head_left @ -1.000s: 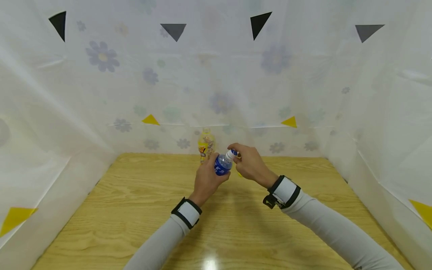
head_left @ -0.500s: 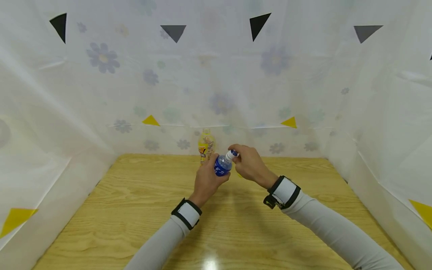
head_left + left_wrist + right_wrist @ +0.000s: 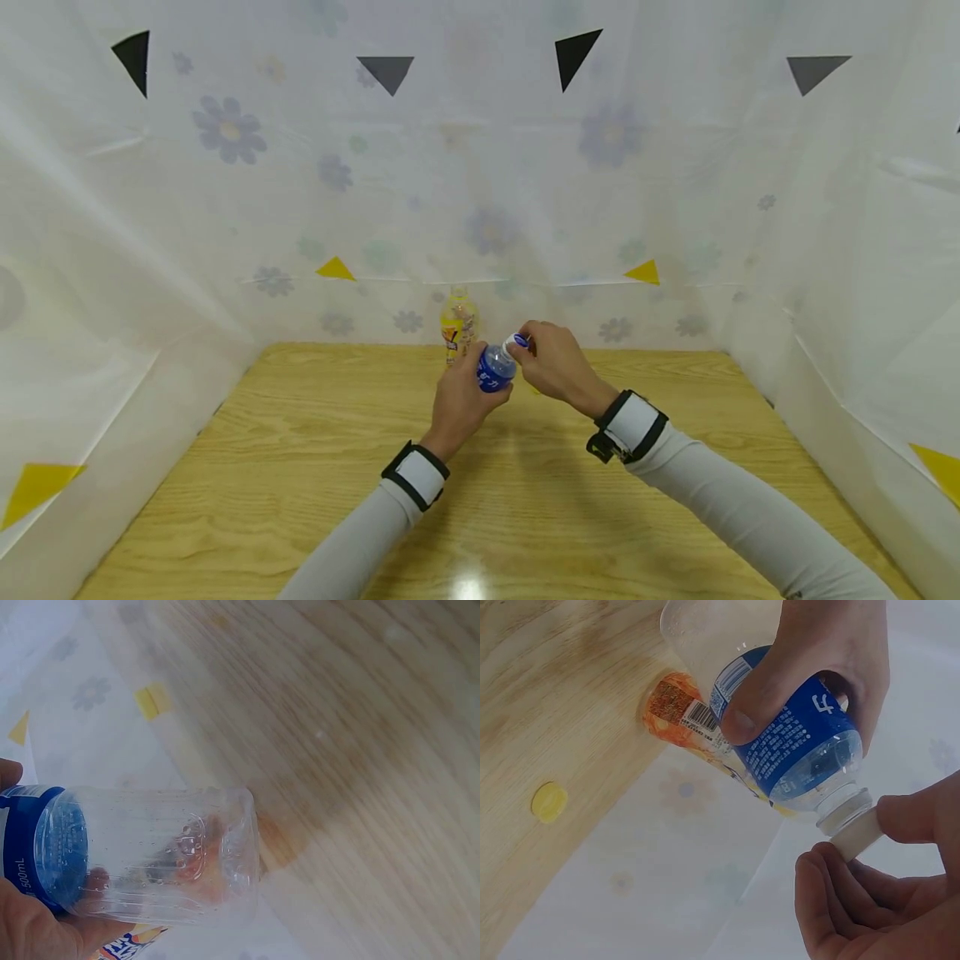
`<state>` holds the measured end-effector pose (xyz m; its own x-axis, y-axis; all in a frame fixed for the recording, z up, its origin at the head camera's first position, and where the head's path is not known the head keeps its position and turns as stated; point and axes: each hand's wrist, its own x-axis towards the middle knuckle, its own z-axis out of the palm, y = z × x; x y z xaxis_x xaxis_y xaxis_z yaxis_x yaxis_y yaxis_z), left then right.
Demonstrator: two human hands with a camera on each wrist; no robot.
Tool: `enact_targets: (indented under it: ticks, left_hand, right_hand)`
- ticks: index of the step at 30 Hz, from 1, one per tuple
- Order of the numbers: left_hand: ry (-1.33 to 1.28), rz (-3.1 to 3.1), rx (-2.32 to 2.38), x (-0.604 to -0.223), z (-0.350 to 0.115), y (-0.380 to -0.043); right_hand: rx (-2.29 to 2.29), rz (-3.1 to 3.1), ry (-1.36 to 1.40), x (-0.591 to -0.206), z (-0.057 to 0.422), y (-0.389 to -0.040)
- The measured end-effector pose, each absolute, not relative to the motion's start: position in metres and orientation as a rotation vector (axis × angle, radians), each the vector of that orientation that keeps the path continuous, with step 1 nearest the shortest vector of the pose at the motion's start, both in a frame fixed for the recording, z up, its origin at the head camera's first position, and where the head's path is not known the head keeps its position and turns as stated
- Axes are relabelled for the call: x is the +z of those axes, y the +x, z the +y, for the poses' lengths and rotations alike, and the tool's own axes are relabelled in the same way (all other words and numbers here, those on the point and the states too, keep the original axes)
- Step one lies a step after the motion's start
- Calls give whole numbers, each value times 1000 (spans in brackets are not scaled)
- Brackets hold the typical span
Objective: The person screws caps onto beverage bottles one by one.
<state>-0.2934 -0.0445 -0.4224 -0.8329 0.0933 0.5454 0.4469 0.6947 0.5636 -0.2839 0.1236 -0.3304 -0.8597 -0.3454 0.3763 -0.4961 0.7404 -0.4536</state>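
Observation:
My left hand (image 3: pixel 459 402) grips a clear plastic bottle (image 3: pixel 492 372) round its blue label, thumb and fingers on opposite sides. The bottle is tilted, its neck toward the upper right in the head view. Droplets cling inside its see-through lower part (image 3: pixel 165 847) in the left wrist view. My right hand (image 3: pixel 558 362) pinches the white cap (image 3: pixel 857 835) between thumb and fingers, at the mouth of the bottle. The cap has a blue top in the head view. Behind my left hand stands a bottle with a yellow and orange label (image 3: pixel 459 319), uncapped, its lower part partly hidden.
On the wooden table (image 3: pixel 300 467) lies a loose yellow cap (image 3: pixel 549 802), mostly hidden behind my right hand in the head view. White flowered sheeting (image 3: pixel 480 183) walls the table at the back and both sides, with black, grey and yellow triangles on it.
The fingers of my right hand have shifted round the white cap, with the thumb now across its near side. My left hand and the bottle have hardly moved.

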Motion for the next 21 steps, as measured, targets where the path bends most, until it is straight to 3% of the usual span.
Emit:
enact_targets:
  ticks: [21]
  left_hand:
    - [-428, -2413, -979, -423, -42, -294]
  right_hand:
    - [809, -2701, 618, -333, 131, -290]
